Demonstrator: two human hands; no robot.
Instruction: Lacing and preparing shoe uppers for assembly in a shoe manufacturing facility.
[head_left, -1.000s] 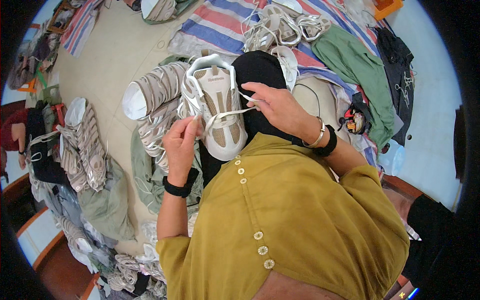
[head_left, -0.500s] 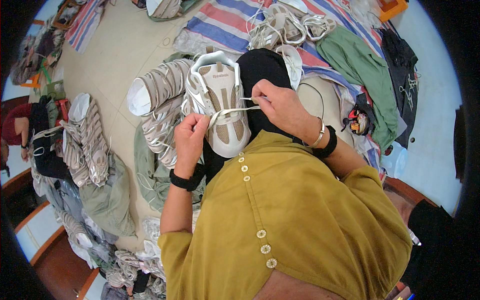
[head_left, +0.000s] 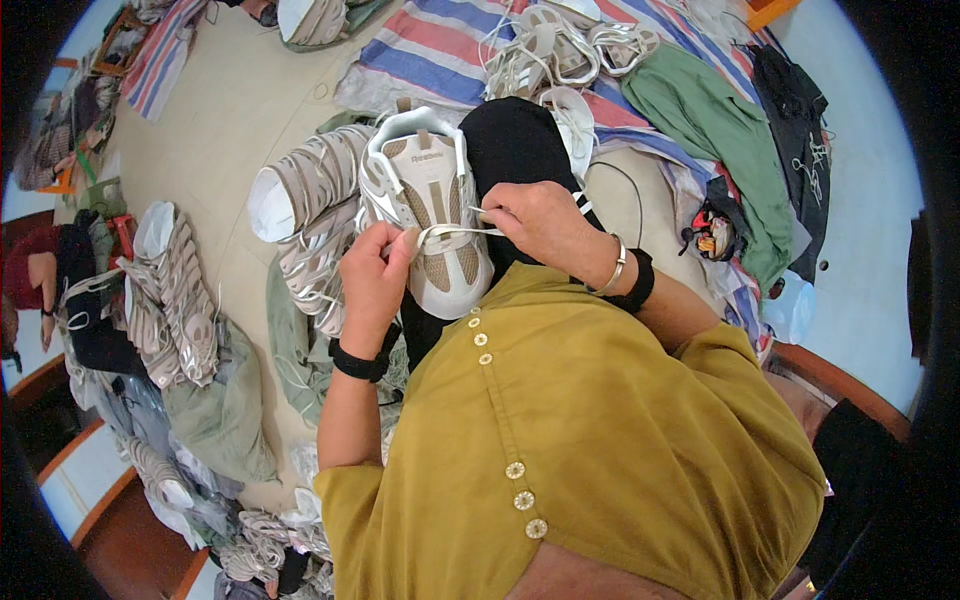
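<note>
A white and beige sneaker upper (head_left: 426,178) rests on my lap with its toe toward me. A pale shoelace (head_left: 447,231) crosses it above the toe. My left hand (head_left: 372,280), at the upper's left side, is closed in a pinch on one end of the lace. From the right, my right hand (head_left: 548,226) pinches the other stretch, which runs taut to its fingers. A short lace tip shows by the right thumb. Black cloth (head_left: 515,140) covers my leg beside the upper.
Nested stacks of similar uppers (head_left: 310,180) stand close on the left, with more stacked uppers (head_left: 180,290) farther left. Loose laced uppers (head_left: 560,45) lie on a striped sheet (head_left: 425,45) ahead. Green cloth (head_left: 700,130) lies to the right. Another person's arm (head_left: 42,285) shows at far left.
My right hand has moved left and slightly down, nearer the upper. The lace now lies straighter across the front. My left hand still pinches its end, little moved.
</note>
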